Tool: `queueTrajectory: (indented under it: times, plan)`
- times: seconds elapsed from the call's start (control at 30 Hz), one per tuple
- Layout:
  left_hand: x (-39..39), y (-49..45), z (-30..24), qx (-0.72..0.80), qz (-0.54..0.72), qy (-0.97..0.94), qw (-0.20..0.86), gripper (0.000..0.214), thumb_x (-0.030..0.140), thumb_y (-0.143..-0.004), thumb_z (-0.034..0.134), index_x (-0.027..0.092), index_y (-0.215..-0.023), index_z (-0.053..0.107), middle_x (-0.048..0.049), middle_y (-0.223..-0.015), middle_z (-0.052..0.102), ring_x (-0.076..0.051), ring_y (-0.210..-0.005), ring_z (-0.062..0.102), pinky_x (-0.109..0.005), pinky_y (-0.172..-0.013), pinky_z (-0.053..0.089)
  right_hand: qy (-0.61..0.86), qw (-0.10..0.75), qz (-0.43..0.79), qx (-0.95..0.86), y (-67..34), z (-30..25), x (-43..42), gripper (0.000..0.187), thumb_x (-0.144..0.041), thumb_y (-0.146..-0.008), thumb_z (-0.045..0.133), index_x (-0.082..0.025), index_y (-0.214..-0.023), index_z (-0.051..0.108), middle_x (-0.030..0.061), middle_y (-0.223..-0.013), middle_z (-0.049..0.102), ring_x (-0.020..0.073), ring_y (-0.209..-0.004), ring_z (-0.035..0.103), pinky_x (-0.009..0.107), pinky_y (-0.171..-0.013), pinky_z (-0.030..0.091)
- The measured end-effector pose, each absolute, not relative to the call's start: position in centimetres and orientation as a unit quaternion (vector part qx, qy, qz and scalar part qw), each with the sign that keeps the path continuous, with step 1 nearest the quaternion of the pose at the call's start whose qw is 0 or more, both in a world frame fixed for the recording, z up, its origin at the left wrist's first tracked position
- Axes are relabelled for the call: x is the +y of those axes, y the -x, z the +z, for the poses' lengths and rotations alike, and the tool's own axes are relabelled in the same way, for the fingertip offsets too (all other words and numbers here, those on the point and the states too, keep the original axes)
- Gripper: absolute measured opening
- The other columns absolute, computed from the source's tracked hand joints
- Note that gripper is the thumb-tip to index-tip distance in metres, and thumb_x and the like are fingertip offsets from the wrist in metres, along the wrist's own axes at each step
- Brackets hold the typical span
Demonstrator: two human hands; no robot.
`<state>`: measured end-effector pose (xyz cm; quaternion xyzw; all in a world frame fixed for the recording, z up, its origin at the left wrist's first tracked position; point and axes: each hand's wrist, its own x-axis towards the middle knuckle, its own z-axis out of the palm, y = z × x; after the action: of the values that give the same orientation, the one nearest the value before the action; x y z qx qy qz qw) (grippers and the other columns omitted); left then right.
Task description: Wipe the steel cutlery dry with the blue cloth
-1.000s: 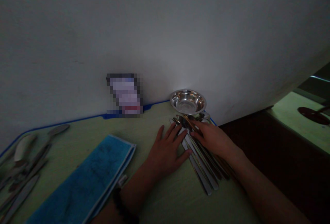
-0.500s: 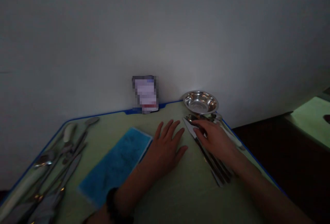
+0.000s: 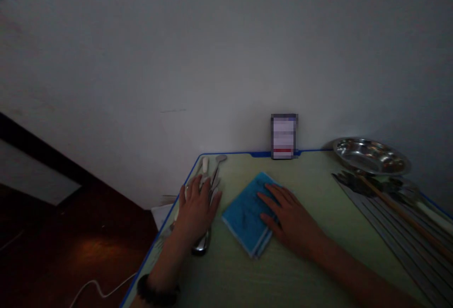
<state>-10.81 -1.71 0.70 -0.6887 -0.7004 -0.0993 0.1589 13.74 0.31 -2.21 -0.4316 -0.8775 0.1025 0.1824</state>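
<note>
My left hand (image 3: 195, 211) lies palm down over a group of cutlery along the table's left edge, its fingers apart. Beyond its fingertips show a spoon (image 3: 221, 158) and a white handle (image 3: 205, 165); a dark, shiny handle end (image 3: 200, 247) sticks out below the palm. What lies right under the palm is hidden. A folded blue cloth (image 3: 246, 211) rests flat in the middle of the table. Over its right side, my right hand (image 3: 293, 223) is open, fingertips on or just above the fabric; I cannot tell whether they press on it.
A phone (image 3: 284, 136) with a blurred screen leans against the wall (image 3: 226, 62). At the back right stands a shiny metal bowl (image 3: 370, 157), with a row of long cutlery (image 3: 385, 223) in front. A white cable (image 3: 99, 289) runs over the dark floor, left of the blue-edged table (image 3: 226, 279).
The view has turned left. My left hand has gone from beside the cloth to the left cutlery. My right hand has left the right-hand cutlery and come over the cloth.
</note>
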Motion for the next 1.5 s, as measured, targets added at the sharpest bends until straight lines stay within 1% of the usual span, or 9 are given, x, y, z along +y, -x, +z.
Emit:
queueTrajectory:
  times: [0.1, 0.2, 0.3, 0.6, 0.83, 1.03, 1.23, 1.4, 1.5]
  plan:
    - [-1.9, 11.8, 1.3, -0.724, -0.083, 0.671, 0.136, 0.039, 0.041, -0.088, 0.035, 0.015, -0.113, 0.052, -0.0148, -0.117, 0.054, -0.03, -0.109, 0.048, -0.047, -0.089, 0.038, 0.446, 0.171, 0.096, -0.873, -13.3, -2.9, 0.4, 0.05, -0.048, -0.087, 0.032, -0.026, -0.131, 0.04, 0.0075, -0.141, 0.034, 0.0249, -0.129, 0.028, 0.049, -0.106, 0.024]
    - [-2.0, 11.5, 1.8, -0.727, -0.053, 0.678, 0.096, 0.032, 0.037, -0.086, 0.038, 0.016, -0.099, 0.057, -0.0133, -0.103, 0.06, -0.031, -0.1, 0.052, -0.047, -0.082, 0.04, 0.449, 0.169, 0.09, -0.873, -13.6, -3.1, 0.5, 0.049, -0.048, -0.087, 0.032, -0.026, -0.13, 0.041, 0.0069, -0.14, 0.036, 0.0246, -0.128, 0.03, 0.049, -0.105, 0.026]
    - [-1.9, 11.0, 2.0, -0.731, -0.048, 0.679, 0.057, 0.025, 0.033, -0.085, 0.041, 0.015, -0.09, 0.058, -0.013, -0.094, 0.062, -0.03, -0.095, 0.055, -0.044, -0.08, 0.04, 0.446, 0.172, 0.081, -0.875, -13.7, -3.1, 0.5, 0.048, -0.046, -0.087, 0.033, -0.025, -0.129, 0.042, 0.0077, -0.139, 0.037, 0.0242, -0.128, 0.031, 0.049, -0.105, 0.026]
    - [-1.3, 11.6, 1.1, -0.748, -0.091, 0.657, -0.027, 0.024, 0.04, -0.084, 0.044, 0.019, -0.084, 0.056, -0.0068, -0.084, 0.067, -0.022, -0.078, 0.062, -0.03, -0.064, 0.043, 0.438, 0.178, 0.073, -0.878, -13.7, -3.1, 0.6, 0.048, -0.047, -0.087, 0.034, -0.026, -0.129, 0.042, 0.0067, -0.138, 0.038, 0.0238, -0.127, 0.032, 0.047, -0.105, 0.028]
    - [-0.8, 12.2, 0.8, -0.737, -0.134, 0.657, -0.084, 0.023, 0.039, -0.082, 0.049, 0.018, -0.084, 0.058, -0.0081, -0.084, 0.067, -0.022, -0.076, 0.062, -0.029, -0.063, 0.042, 0.437, 0.178, 0.07, -0.879, -13.6, -3.0, 0.6, 0.049, -0.047, -0.087, 0.033, -0.025, -0.129, 0.043, 0.0071, -0.138, 0.037, 0.0247, -0.127, 0.032, 0.047, -0.105, 0.027]
    - [-0.6, 12.3, 0.7, -0.713, -0.187, 0.668, -0.102, 0.019, 0.035, -0.081, 0.049, 0.018, -0.079, 0.059, -0.0061, -0.075, 0.064, -0.021, -0.07, 0.059, -0.029, -0.062, 0.04, 0.434, 0.177, 0.058, -0.881, -13.8, -3.1, 0.5, 0.048, -0.047, -0.087, 0.034, -0.025, -0.128, 0.044, 0.0072, -0.138, 0.038, 0.0246, -0.126, 0.033, 0.047, -0.104, 0.028]
    - [-0.6, 11.9, 1.8, -0.683, -0.255, 0.676, -0.11, 0.026, 0.037, -0.082, 0.047, 0.018, -0.07, 0.062, -0.0037, -0.072, 0.058, -0.019, -0.071, 0.055, -0.028, -0.067, 0.039, 0.434, 0.182, 0.058, -0.88, -13.8, -2.9, 0.5, 0.047, -0.045, -0.087, 0.035, -0.024, -0.128, 0.045, 0.0077, -0.137, 0.039, 0.0244, -0.125, 0.034, 0.047, -0.104, 0.029]
    - [-1.1, 11.9, 3.5, -0.683, -0.325, 0.643, -0.123, 0.03, 0.04, -0.083, 0.045, 0.019, -0.074, 0.064, -0.0006, -0.068, 0.057, -0.016, -0.063, 0.053, -0.026, -0.06, 0.039, 0.434, 0.18, 0.059, -0.881, -13.7, -3.1, 0.6, 0.047, -0.045, -0.087, 0.036, -0.024, -0.128, 0.045, 0.008, -0.138, 0.038, 0.0257, -0.125, 0.034, 0.048, -0.104, 0.028]
    - [-1.5, 12.0, 4.2, -0.688, -0.363, 0.616, -0.122, 0.029, 0.041, -0.083, 0.045, 0.019, -0.073, 0.061, 0.0024, -0.061, 0.053, -0.014, -0.057, 0.049, -0.024, -0.054, 0.036, 0.435, 0.179, 0.055, -0.881, -13.8, -3.2, 0.7, 0.048, -0.046, -0.086, 0.035, -0.024, -0.128, 0.044, 0.0078, -0.138, 0.038, 0.0259, -0.125, 0.034, 0.048, -0.104, 0.028]
